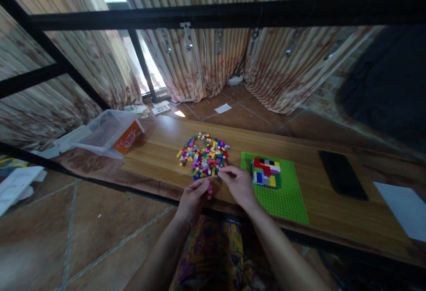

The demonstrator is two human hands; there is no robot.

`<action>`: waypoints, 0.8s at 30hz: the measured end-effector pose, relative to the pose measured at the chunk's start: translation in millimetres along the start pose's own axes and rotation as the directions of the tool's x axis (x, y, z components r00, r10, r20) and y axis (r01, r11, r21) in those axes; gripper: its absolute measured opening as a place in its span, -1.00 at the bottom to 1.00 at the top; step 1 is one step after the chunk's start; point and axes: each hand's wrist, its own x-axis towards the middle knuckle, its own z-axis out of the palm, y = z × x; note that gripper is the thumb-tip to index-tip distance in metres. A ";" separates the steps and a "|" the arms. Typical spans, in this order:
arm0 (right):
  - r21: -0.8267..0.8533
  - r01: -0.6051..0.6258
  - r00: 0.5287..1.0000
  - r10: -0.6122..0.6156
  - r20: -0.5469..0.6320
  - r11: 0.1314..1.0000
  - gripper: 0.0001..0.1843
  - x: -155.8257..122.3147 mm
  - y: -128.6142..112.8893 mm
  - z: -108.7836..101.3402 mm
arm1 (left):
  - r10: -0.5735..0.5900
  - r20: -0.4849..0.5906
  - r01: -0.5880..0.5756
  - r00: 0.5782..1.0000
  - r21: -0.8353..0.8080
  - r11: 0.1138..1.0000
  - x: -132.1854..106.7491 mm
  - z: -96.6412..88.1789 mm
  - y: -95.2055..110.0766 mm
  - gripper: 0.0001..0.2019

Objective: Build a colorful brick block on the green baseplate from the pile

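A heap of small coloured building bricks (208, 155) lies on the wooden board in front of me. My left hand (195, 193) is closed at the heap's near edge, with a pink brick (209, 187) showing between its fingers. Just right of it, my right hand (238, 182) reaches to the near right side of the heap, its thumb and forefinger pinched together. Whatever sits in that pinch is too small to make out. To the right lies a green baseplate (293, 193), bearing a low block of multicoloured bricks (266, 172) near its far left part.
A black phone-like slab (342, 173) and a white sheet (402, 209) lie right on the wooden board (159, 149). At its left end stands a clear plastic box (106, 133) with an orange label. A black metal bar (213, 14) crosses ahead, before striped curtains.
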 end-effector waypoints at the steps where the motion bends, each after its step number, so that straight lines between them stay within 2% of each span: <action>1: -0.085 0.045 0.998 -0.048 -0.030 0.995 -0.87 6.0 1.6 0.7 | -0.001 -0.019 0.001 1.000 -0.011 1.000 -0.9 -1.4 0.2 -0.61; 3: -0.211 0.118 0.991 -0.128 -0.038 0.970 -0.86 15.6 2.8 2.3 | 0.006 -0.049 -0.008 0.999 -0.033 0.999 -2.1 -2.7 1.1 -0.60; 6: -0.266 0.186 0.979 -0.201 -0.030 0.946 -0.82 16.0 1.2 3.0 | 0.045 -0.068 -0.047 0.997 -0.036 0.998 -2.6 -2.1 2.8 -0.59; 9: -0.206 0.225 0.972 -0.234 -0.019 0.952 -0.80 -2.5 -0.8 0.5 | 0.073 -0.058 -0.072 0.996 0.007 0.997 -2.5 0.4 3.4 -0.56; 12: -0.142 0.252 0.968 -0.249 0.042 0.957 -0.82 -28.9 -1.7 -4.4 | 0.071 -0.045 -0.069 0.996 0.048 0.997 -3.2 5.9 0.8 -0.58; 16: -0.188 0.252 0.968 -0.250 0.034 0.949 -0.85 -54.2 -4.7 -14.7 | 0.048 -0.020 -0.045 0.999 0.109 0.993 -5.6 20.6 -9.4 -0.62; 21: -0.213 0.210 0.973 -0.226 -0.054 0.954 -0.81 -65.6 -4.5 -47.0 | -0.003 0.073 -0.011 0.997 0.191 0.981 -10.7 46.7 -24.8 -0.62; 24: -0.229 0.149 0.957 -0.199 -0.213 0.962 -0.80 -61.5 7.1 -80.4 | -0.010 0.111 -0.022 0.994 0.288 0.957 -10.2 61.0 -32.1 -0.64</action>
